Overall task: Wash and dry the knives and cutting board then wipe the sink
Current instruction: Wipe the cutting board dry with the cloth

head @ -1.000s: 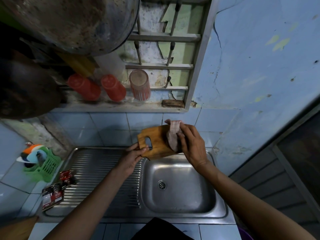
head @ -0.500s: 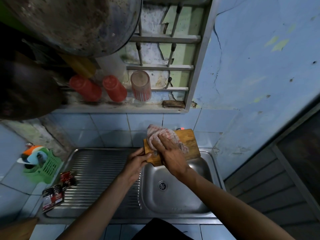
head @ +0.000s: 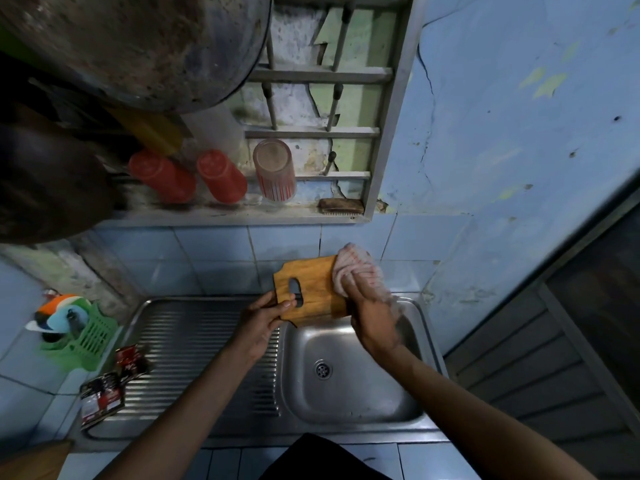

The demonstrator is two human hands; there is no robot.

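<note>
- Head view: the left hand (head: 260,323) is closed on the handle end of the wooden cutting board (head: 311,291), the thumb lying on the face beside the oval handle slot and the fingers curled behind the edge.
- The cutting board is held in the air above the far rim of the sink (head: 349,415), tilted so its broad face looks toward the camera, in front of the blue wall tiles.
- The right hand (head: 372,320) is closed around a bunched pale cloth (head: 356,270) with thin red lines, pressing it flat against the right end of the board; the cloth covers that end and sticks out above the board's top corner.
- The right hand is slightly blurred, so the exact finger placement on the cloth cannot be told.
- The sink basin sits below the hands with its drain (head: 322,370) in the middle, and a ribbed draining surface (head: 194,355) stretches to the left of it.
- Left of the draining surface, a green plastic basket (head: 86,341) stands on the tiled counter holding colourful items, and dark sachets (head: 104,393) lie at the sink's left edge.
- On the sill above the tiles stand two red cups (head: 194,176) and a glass (head: 275,171), mouths down, with a small brush (head: 341,206) to their right.
- No knives can be made out.
</note>
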